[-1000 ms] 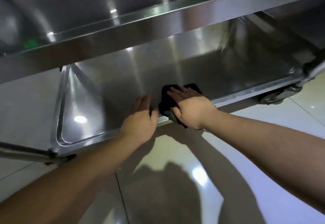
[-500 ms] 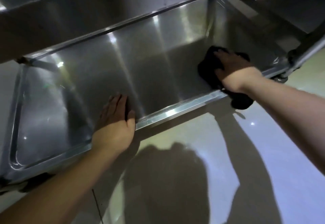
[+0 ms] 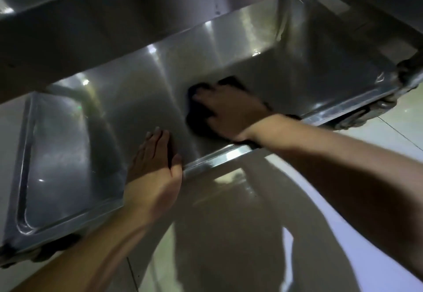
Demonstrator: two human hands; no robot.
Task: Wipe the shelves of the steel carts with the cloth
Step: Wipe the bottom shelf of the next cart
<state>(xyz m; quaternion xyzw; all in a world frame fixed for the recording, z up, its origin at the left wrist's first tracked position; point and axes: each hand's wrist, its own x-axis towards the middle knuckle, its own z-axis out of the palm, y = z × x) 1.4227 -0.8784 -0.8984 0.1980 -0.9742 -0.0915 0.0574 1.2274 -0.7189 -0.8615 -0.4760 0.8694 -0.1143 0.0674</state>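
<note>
Mid-frame, right hand (image 3: 231,110) pressed flat on dark crumpled cloth (image 3: 198,119) on brushed-steel bottom cart shelf (image 3: 68,154), left hand (image 3: 155,168) open on the rim; wiping judged partway, frame-left area pending.

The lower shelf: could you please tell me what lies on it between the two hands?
In the head view, only bare steel of the lower shelf lies between the left hand and the right hand, which presses the dark cloth.
</note>
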